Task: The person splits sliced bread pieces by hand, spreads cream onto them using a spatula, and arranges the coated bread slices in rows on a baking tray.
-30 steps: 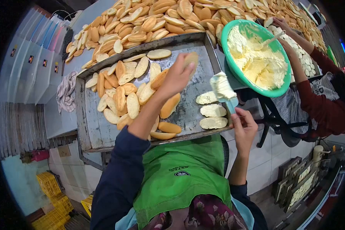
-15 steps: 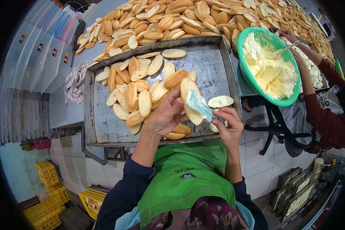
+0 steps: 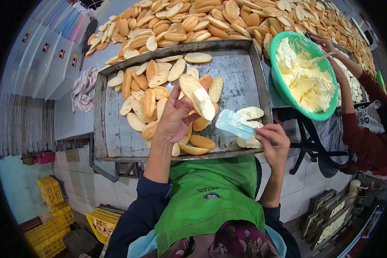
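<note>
A long oval bread half (image 3: 189,87) is pinched in my left hand (image 3: 176,118), tilted over the metal tray (image 3: 157,150). Pale cream coats its lower end. My right hand (image 3: 274,142) grips a light blue spatula (image 3: 230,122), its blade smeared with cream and a short gap away from the bread. Cream-covered bread halves (image 3: 250,113) lie in the tray's right end, partly behind the spatula. Uncoated pieces (image 3: 149,103) are heaped in the tray's left and middle, some cut side up and some crust up.
A green bowl (image 3: 273,73) of pale cream with a utensil in it stands right of the tray. Behind lies a large bread pile (image 3: 193,21). At the right, another person's hands (image 3: 324,45) work by a second tray. A striped cloth (image 3: 85,88) rests at the left.
The spatula has come off the bread and moved down to the right. My left hand has lifted the bread up and left, and its lower end now shows a thick cream layer.
</note>
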`<state>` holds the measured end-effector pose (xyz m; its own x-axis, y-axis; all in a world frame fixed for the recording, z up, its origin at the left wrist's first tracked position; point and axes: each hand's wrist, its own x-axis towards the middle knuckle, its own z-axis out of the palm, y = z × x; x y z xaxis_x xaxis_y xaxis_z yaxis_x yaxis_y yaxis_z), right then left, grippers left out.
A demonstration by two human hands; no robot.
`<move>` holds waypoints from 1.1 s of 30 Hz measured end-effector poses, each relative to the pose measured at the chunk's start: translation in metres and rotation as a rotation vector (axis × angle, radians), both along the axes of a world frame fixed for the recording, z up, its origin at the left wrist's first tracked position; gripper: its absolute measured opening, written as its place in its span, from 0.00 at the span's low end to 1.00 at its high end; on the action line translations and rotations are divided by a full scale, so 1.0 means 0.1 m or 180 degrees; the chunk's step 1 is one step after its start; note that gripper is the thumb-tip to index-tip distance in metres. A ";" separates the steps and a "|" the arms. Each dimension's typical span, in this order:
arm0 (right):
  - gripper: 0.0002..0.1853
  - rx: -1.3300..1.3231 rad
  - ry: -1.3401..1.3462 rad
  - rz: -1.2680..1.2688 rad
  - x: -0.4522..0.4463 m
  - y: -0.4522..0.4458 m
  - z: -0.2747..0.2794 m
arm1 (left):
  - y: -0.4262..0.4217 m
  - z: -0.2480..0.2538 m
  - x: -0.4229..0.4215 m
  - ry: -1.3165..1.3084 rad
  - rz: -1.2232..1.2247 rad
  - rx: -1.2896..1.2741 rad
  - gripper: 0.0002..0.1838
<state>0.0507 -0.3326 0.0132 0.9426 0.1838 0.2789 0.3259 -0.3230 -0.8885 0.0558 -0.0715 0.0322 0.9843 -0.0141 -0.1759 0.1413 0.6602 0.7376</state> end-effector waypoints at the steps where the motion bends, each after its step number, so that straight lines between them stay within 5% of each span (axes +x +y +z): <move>1: 0.13 0.0339 0.0139 -0.0204 -0.01 0.00 -0.02 | -0.04 0.01 0.00 0.0004 0.0003 0.0004 0.34; 7: 0.12 0.0468 -0.0183 -0.0461 0.00 0.27 -0.01 | -0.28 -0.03 -0.07 -0.0009 -0.1041 -0.0009 0.38; 15: 0.11 -0.0486 -0.0731 -0.1199 0.10 0.20 0.09 | -0.30 -0.10 -0.11 0.0006 -0.1866 -0.0358 0.43; 17: 0.12 -0.0099 -0.0439 -0.1334 0.10 0.10 0.00 | -0.32 -0.03 -0.05 -0.0035 -0.1906 -0.0429 0.45; 22: 0.12 0.1376 0.0253 -0.1558 0.04 -0.19 -0.07 | -0.43 -0.10 0.56 -0.0162 -0.1202 0.0886 0.36; 27: 0.12 0.1600 0.0255 -0.1819 -0.04 -0.32 -0.06 | -0.69 -0.64 0.98 -0.0231 -0.0829 0.2082 0.28; 29: 0.12 0.1582 0.0246 -0.1896 -0.06 -0.36 -0.06 | -0.74 -0.80 1.01 -0.0460 -0.0774 0.3644 0.27; 33: 0.12 0.1490 0.0207 -0.1968 -0.09 -0.42 -0.09 | -0.73 -0.84 0.91 -0.0507 -0.0908 0.4034 0.24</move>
